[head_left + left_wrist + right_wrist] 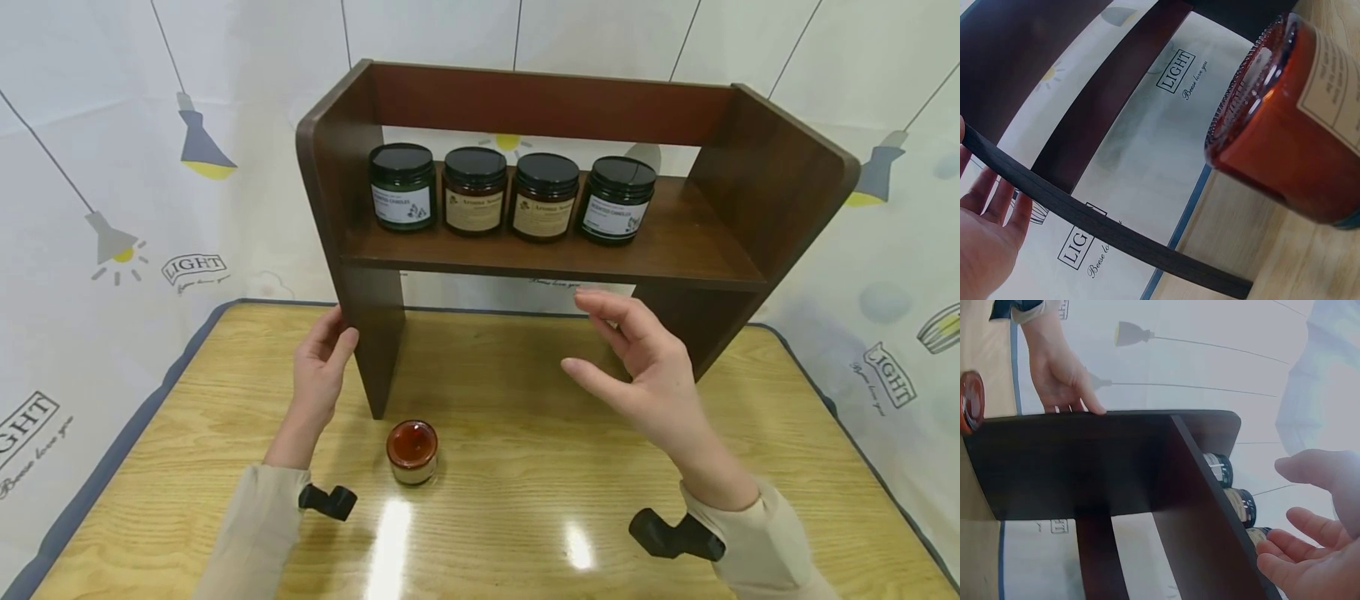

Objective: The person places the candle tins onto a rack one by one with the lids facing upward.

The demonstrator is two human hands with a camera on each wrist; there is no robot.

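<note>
A dark brown wooden shelf (pixel 555 267) stands on the table. My left hand (pixel 322 367) grips its left side panel, thumb at the front edge and fingers along the outer face. My right hand (pixel 652 375) is in the air before the shelf's right half, thumb and fingers apart, holding nothing. On the upper board stand dark-lidded candle jars: a green one (pixel 402 187), two amber ones (pixel 475 192) (pixel 543 198) with tan labels, and a dark one (pixel 617 200) with a white label. A small amber glass jar (pixel 412 450) stands on the table beside my left forearm.
The light wood table (pixel 510 517) ends at a dark blue edge by a printed wall covering (pixel 150 192). On the upper board, bare wood (pixel 690 225) shows right of the jars. The right side panel (pixel 787 183) rises beyond my right hand.
</note>
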